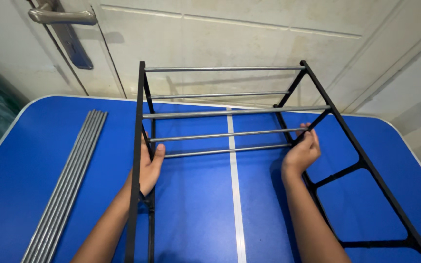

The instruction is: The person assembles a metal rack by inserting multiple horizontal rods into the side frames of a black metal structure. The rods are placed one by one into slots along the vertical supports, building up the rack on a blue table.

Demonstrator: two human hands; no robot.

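Standing on the blue table (49, 146), close to its far edge, a partly built rack (230, 117) fills the middle of the view: two black side frames (136, 160) shaped like ladders, joined by five thin silver rods (220, 151) that run across between them. The frames look like matte black plastic or coated metal, square-edged, with short cross struts; the right-hand one slants outward toward the near corner of the table. The rods are round, smooth and dully shiny, three low and close together, two higher up. The left hand (148, 168) wraps around the upright of the left frame, thumb showing on the inner side, fingers hidden behind the bar, so it holds that frame firmly. The right hand (302, 151) curls around the right frame just where the lower rods meet it, fingers closed on the black bar. Both forearms reach up from the bottom edge. To the left of the rack, well apart from it, a bundle of spare rods (66, 187) of the same grey metal lies flat in a tight row, running diagonally along the table. The tabletop is smooth and glossy, with a white centre stripe and white rounded rim. Beyond it stands a cream panelled door (230, 39) with a brushed metal lever handle (62, 17).
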